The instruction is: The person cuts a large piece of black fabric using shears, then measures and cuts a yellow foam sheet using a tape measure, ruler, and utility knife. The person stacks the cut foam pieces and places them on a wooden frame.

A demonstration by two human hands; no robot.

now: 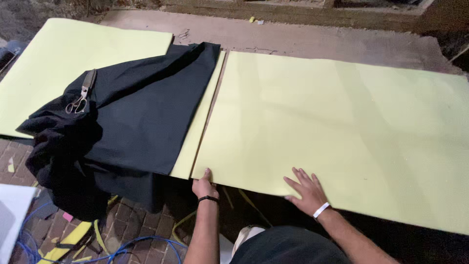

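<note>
A large pale yellow sheet [332,127] lies flat on the worktable. My left hand [203,186], with a black wristband, grips the sheet's near left corner at the table edge. Palm down, my right hand [305,189], with a white wristband, rests with fingers spread on the sheet's near edge. A second yellow sheet [58,58] lies to the left, partly under a black cloth [141,112] that hangs over the table's front. Scissors [82,97] lie on the cloth.
The brown tabletop [303,36] shows bare behind the sheets. Below the table is a brick floor [132,225] with blue cable [122,247] and yellow scraps [73,239]. A white object [10,215] sits at the lower left.
</note>
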